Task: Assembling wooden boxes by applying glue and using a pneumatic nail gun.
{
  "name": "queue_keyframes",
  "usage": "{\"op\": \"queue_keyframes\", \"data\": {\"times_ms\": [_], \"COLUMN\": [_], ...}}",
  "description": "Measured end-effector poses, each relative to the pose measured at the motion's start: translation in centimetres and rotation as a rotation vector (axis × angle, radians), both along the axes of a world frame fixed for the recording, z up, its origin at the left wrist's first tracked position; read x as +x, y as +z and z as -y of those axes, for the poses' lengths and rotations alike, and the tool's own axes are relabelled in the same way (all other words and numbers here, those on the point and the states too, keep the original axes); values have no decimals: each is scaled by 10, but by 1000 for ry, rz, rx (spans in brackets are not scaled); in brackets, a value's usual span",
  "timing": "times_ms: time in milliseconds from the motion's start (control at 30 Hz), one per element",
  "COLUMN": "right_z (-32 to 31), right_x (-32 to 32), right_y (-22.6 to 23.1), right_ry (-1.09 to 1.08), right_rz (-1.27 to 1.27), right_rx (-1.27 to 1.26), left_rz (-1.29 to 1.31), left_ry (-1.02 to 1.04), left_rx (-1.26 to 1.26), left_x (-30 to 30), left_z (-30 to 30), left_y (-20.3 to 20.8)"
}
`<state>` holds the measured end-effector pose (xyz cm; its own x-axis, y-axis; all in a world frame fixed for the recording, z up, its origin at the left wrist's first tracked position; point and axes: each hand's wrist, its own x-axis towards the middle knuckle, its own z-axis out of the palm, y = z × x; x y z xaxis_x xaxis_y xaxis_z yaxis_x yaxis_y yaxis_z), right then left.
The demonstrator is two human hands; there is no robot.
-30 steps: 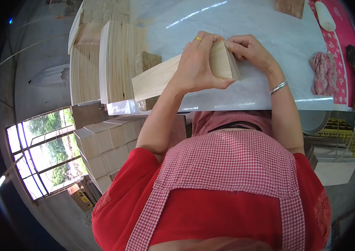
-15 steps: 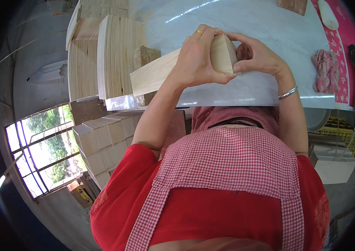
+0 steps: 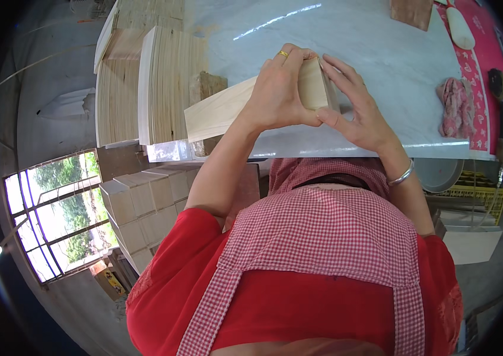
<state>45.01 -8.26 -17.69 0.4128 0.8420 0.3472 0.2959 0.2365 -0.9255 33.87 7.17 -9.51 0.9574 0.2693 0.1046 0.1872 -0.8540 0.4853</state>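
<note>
A long, pale wooden box (image 3: pixel 222 110) lies slantwise over the near left part of the worktable, its right end nearer the middle. My left hand (image 3: pixel 278 92) wraps over it close to that end, thumb on the near side and fingers on the far side. At the box's right end, my right hand (image 3: pixel 358 104) spans the end face, with fingertips at the far corner and thumb at the near one. Its palm stands off from the wood. A brown block (image 3: pixel 210 85) sits under or just behind the box; the contact is partly hidden.
Stacked thin wooden boards (image 3: pixel 171 83) stand on the table's left. Pale wooden blocks or boxes (image 3: pixel 145 199) are piled below the near left edge. A crumpled pink cloth (image 3: pixel 457 107) lies at the right, with a brown wooden piece (image 3: pixel 411 13) farther back. A yellow crate (image 3: pixel 480 199) is low at right.
My right hand's fingers have straightened and spread, from curled around the box's right end to resting at its corners. My left hand keeps its hold, and the box stays nearly in place.
</note>
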Motion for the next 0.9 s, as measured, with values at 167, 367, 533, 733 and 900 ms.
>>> {"op": "queue_keyframes", "data": {"times_ms": [167,367,533,733,900], "right_z": [-4,-2,23,59,101], "right_x": [1,-9,-17,-13,30], "right_y": [3,11,25,45,28], "right_ry": [-27,-50,-17,16,-373], "right_rz": [100,135,50,85,123], "right_rx": [33,21,8,-85,-170], "left_rz": [-2,29,12,93,39], "left_ry": [2,-8,26,-18,9], "left_rx": [5,40,20,15,0], "left_x": [-2,-4,2,3,-3], "left_z": [0,-1,4,-3,0], "left_y": [0,-3,-2,-4,1]}}
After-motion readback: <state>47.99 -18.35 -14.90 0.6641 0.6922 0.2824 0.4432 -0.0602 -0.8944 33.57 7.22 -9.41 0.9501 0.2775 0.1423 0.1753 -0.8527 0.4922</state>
